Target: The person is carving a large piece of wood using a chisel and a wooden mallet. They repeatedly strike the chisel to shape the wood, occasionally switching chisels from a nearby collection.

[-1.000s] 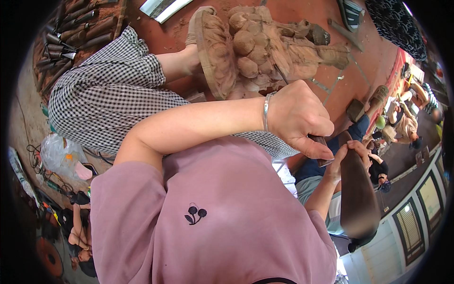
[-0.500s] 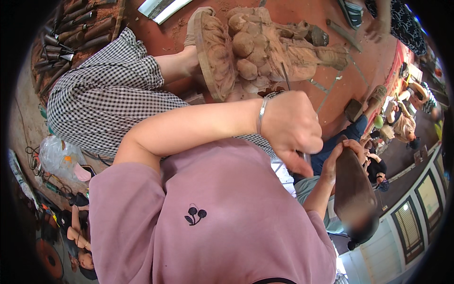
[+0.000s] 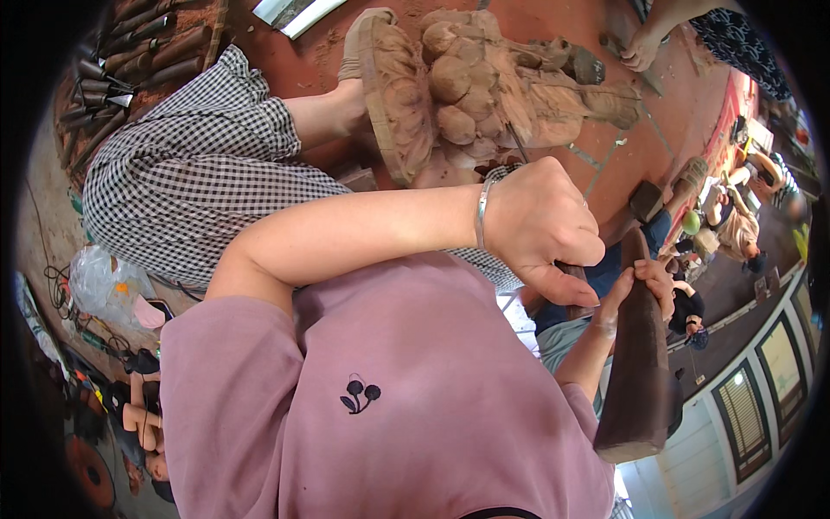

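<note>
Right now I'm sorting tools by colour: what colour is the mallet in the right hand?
Dark brown; the mallet shows best in the head view.

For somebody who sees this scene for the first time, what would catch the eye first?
Probably the brown wooden carving at the top centre. Next come the dark mallet in the right hand, towards the right side, and the left hand gripping a tool handle just left of it.

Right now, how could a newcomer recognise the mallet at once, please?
Start from the mauve shirt filling the lower middle. By its right edge, the right hand grips the mallet. It is a dark wooden club, widening to a blunt lower end, and far thicker than the tool in the left hand.
</note>
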Tool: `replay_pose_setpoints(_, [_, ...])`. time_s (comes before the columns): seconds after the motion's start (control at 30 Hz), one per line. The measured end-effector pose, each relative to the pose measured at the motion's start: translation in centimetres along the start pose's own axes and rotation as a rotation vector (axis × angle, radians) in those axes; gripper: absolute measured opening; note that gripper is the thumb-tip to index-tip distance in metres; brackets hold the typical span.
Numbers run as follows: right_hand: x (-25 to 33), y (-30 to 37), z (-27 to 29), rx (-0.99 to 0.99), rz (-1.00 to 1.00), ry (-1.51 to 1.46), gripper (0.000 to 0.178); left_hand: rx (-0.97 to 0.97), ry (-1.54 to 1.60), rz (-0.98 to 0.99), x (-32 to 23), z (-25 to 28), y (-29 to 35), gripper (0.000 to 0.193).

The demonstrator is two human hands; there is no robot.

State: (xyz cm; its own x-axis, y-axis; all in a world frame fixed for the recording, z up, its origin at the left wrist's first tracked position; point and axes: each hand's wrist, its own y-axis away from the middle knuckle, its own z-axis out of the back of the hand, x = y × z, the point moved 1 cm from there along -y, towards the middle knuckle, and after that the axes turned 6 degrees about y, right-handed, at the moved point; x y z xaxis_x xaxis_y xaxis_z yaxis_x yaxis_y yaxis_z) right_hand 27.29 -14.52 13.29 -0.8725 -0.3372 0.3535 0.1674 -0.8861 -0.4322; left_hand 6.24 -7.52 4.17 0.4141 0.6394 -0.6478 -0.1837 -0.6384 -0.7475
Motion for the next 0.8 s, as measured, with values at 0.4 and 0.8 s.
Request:
replay_pose_setpoints(0.4, [-0.1,0.0,0.1,0.109,-0.043,0.285,0.035,-0.024,0.034,0.035,0.6,0.8,-0.2,0.048])
replay_pose_setpoints(0.8, [-0.1,0.0,0.3,0.045,0.058,0.455,0.028,0.015,0.057,0.048,0.8,1.5,0.1,0.053])
